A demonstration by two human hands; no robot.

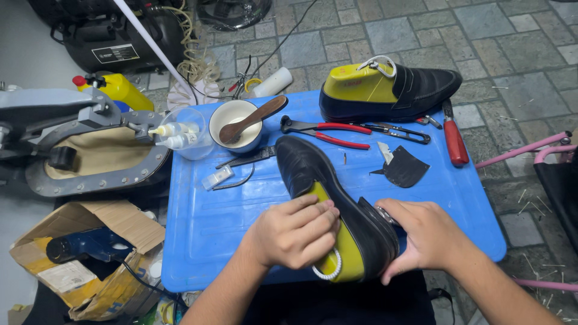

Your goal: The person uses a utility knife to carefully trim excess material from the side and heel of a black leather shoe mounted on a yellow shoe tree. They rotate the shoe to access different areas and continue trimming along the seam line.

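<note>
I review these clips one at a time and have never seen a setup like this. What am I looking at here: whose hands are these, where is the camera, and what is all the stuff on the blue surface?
There is no machine at work: a person uses two bare hands, filmed by one camera worn on the head and looking down. The left hand rests on the yellow form inside a black shoe, and the right hand grips the shoe's heel end, so both hold it against the blue tray. Farther back on the tray stands a second black shoe with its own yellow form. Between them lie red-handled pliers, small snips, a red-handled knife and a dark scrap of material. To the left are a white bowl with a wooden spoon and small glue bottles. Beside the tray, a cardboard box holds a blue power tool.
</note>
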